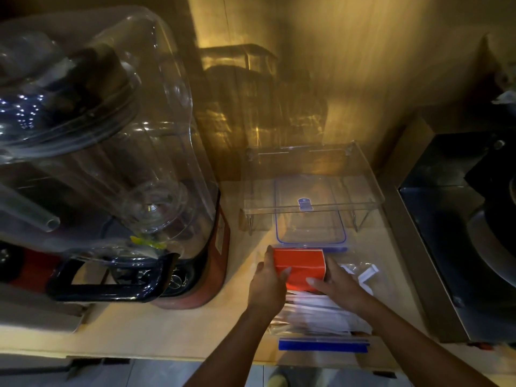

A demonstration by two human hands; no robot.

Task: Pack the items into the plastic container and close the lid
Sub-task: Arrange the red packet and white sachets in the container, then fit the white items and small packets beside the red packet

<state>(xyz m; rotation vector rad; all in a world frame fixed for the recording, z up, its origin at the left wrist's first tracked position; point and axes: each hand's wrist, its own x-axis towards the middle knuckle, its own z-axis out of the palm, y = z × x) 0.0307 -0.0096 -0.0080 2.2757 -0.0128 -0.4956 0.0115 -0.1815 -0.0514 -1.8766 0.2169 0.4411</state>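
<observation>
Orange is the colour of the box (298, 268) that both hands are holding just above the desk (167, 325). The left hand (268, 286) is making a grip on the left side of the box, with its thumb lying across the front face and its fingers curled around the far left edge. The right hand (339, 286) is making a grip on the right side, with its thumb pressing on the front face and its fingers wrapped behind the right edge. Both grips are closing snugly on the box, one on each side. The box is sitting just in front of the clear plastic container (310, 219), which has a blue rim and is lying open under a clear raised shelf (312, 202). A see-through lid with blue edges (324, 344) is lying flat on the desk under the hands, with its near blue strip close to the desk edge. White packets (315, 311) are lying on that lid below the wrists. White plastic pieces (365, 275) are resting just right of the right hand. A big blender with a clear cover (111, 152) is standing on the left.
</observation>
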